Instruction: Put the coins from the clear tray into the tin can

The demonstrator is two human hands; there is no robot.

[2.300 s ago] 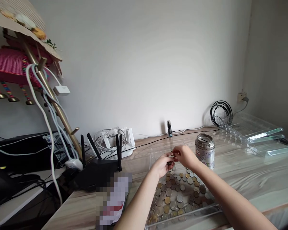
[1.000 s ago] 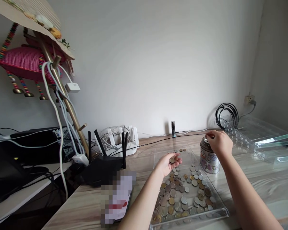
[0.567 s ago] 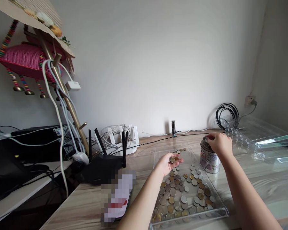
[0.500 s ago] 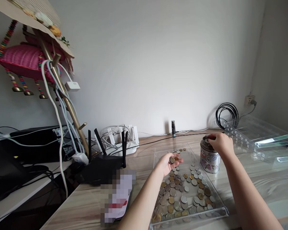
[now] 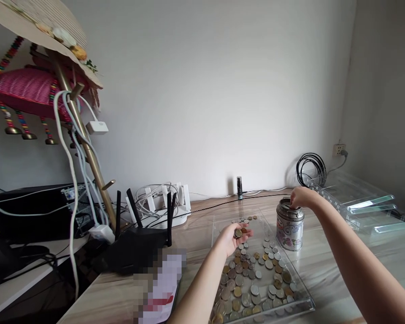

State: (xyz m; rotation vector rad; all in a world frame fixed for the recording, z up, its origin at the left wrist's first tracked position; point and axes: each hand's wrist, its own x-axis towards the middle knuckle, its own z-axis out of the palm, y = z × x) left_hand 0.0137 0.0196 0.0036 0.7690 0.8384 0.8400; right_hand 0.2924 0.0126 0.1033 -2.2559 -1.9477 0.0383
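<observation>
Unlike the earliest frame, your hands are working apart: your right hand (image 5: 303, 196) is bending over the slotted grey metal lid (image 5: 284, 204) of the round silver floral tin can (image 5: 289, 235); whether it is pinching anything cannot be told. Your left hand (image 5: 232, 239) is cupping silver and copper-coloured round coins (image 5: 238, 233) above the clear rectangular plastic tray (image 5: 303, 307), where many scattered metal coins (image 5: 254, 289) are lying.

left: straw hat (image 5: 50, 38) above pink woven basket (image 5: 25, 87); white cable (image 5: 74, 198) draped over gold-toned stand (image 5: 96, 166); black computer case (image 5: 43, 222) | centre-left: black router (image 5: 131, 252) before white router (image 5: 172, 220); pixelated pale item (image 5: 164, 279) nearby | back: small dark bottle (image 5: 239, 189) upright near wall (image 5: 209, 90) | right: black cable coil (image 5: 299, 168), wall socket (image 5: 337, 150) holding plug (image 5: 344, 154), clear plastic pieces (image 5: 361, 216)
</observation>
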